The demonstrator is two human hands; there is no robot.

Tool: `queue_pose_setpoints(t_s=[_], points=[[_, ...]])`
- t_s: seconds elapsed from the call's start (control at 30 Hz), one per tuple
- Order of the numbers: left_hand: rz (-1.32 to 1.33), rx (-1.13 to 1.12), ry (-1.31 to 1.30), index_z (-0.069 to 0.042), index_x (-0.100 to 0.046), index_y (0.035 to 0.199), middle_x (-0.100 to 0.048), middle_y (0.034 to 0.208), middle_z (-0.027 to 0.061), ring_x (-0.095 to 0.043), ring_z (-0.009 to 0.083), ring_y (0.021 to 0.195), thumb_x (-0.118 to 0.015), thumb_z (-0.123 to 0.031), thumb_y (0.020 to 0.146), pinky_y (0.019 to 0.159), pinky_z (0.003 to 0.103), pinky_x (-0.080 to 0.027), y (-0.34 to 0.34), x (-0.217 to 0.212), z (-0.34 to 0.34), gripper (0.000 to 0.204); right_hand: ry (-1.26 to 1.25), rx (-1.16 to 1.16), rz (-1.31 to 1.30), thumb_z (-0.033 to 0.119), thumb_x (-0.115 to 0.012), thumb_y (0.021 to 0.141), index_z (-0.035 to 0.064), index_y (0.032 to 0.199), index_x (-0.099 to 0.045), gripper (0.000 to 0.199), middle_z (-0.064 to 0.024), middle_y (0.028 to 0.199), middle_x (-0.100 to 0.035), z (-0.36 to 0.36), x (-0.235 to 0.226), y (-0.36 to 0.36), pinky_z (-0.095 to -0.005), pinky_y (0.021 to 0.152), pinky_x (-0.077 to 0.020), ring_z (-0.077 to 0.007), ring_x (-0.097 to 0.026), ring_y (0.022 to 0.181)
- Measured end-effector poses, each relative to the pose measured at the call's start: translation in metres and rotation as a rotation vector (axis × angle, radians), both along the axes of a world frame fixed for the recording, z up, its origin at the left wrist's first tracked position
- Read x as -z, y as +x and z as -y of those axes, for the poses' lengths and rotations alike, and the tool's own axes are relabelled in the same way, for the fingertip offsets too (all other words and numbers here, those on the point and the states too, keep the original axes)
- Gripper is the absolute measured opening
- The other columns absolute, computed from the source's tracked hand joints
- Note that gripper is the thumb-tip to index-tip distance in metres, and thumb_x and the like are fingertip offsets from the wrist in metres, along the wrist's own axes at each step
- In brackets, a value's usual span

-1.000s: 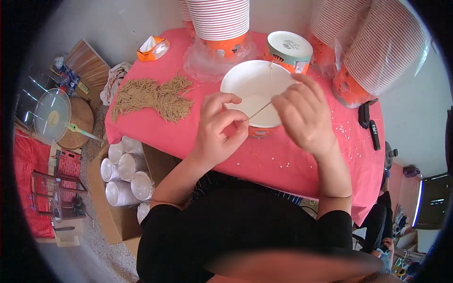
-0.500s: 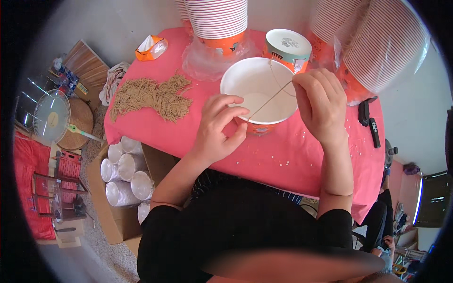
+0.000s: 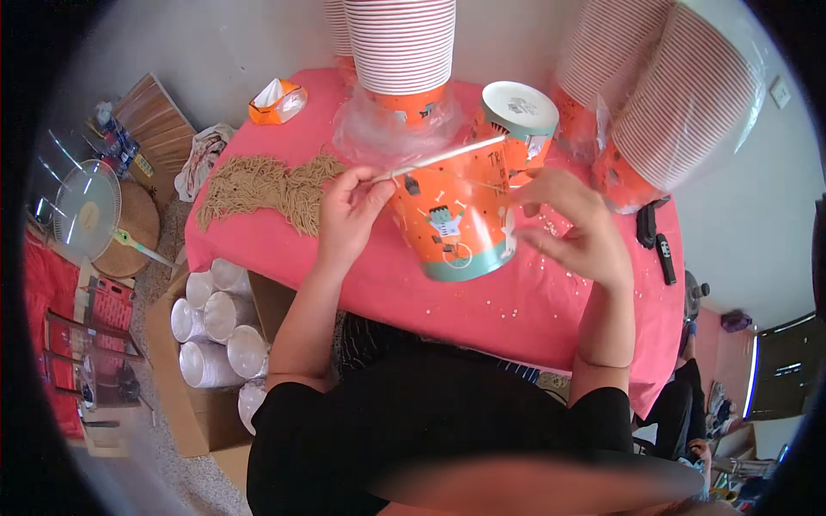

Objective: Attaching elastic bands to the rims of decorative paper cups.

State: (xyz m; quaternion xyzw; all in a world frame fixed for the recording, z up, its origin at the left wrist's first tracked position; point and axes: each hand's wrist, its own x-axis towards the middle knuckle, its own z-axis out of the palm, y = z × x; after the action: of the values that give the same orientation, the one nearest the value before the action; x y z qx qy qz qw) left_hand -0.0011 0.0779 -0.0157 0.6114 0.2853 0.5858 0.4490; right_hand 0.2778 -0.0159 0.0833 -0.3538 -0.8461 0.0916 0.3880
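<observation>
Bundle (image 3: 262,191) of tan strands at left on the pink desk (image 3: 413,301), placed as half a second ago; box (image 3: 191,421) of white cups below it. Next rightward, left hand (image 3: 347,222), grip narrow, pinching the rim of the bucket (image 3: 443,230) at its left edge. Bucket in the middle, between both hands: mouth toward the camera half a second ago, now tipped round, with the orange printed wall in full view. Cord (image 3: 476,181), drawn taut over the mouth then, now running along the outside just below the rim. Right hand (image 3: 575,225), pinching the cord then, now beside the bucket's right side, grip wide, thumb and fingers parted. Work apparently shifted from the mouth to the outer wall, with the left pinch probably steadying the bucket and perhaps the cord's near end.

Hard to make out, again from the left: cord's end under the left fingertips, hidden; any knot there, impossible to tell. Tall stack (image 3: 400,52) behind, top cut off. Bucket's inside and far wall, out of sight; base touching the desk or just above, unclear. Upturned bucket (image 3: 522,105) partly covered. Cord too thin near the right fingertips to tell contact. Wrapped stacks (image 3: 680,107) at far right, blurred by clear film.
</observation>
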Motion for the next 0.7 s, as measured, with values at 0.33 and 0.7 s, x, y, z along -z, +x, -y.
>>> queue_pose_setpoints(t_s=[0.33, 0.7], points=[[-0.065, 0.149, -0.21, -0.002, -0.062, 0.106, -0.064, 0.089, 0.0005, -0.061, 0.0082, 0.078, -0.057, -0.028, 0.1, 0.065, 0.025, -0.053, 0.03, 0.01, -0.045, 0.028, 0.017, 0.058, 0.221, 0.005, -0.081, 0.065, 0.006, 0.108, -0.064, 0.047, -0.0117, 0.106, -0.057, 0.0, -0.02, -0.018, -0.0355, 0.068, -0.0522, -0.0269, -0.06, 0.086], [-0.261, 0.062, 0.008, -0.001, -0.063, 0.101, -0.064, 0.081, 0.0008, -0.057, 0.0073, 0.072, -0.062, -0.017, 0.095, 0.065, 0.026, -0.048, 0.043, 0.099, -0.096, 0.017, -0.208, 0.432, -0.339, 0.027, -0.054, 0.099, -0.0001, 0.102, -0.065, 0.03, 0.0014, 0.085, -0.061, -0.115, -0.065, 0.081, -0.0236, 0.066, -0.0437, -0.0071, -0.053, 0.077]])
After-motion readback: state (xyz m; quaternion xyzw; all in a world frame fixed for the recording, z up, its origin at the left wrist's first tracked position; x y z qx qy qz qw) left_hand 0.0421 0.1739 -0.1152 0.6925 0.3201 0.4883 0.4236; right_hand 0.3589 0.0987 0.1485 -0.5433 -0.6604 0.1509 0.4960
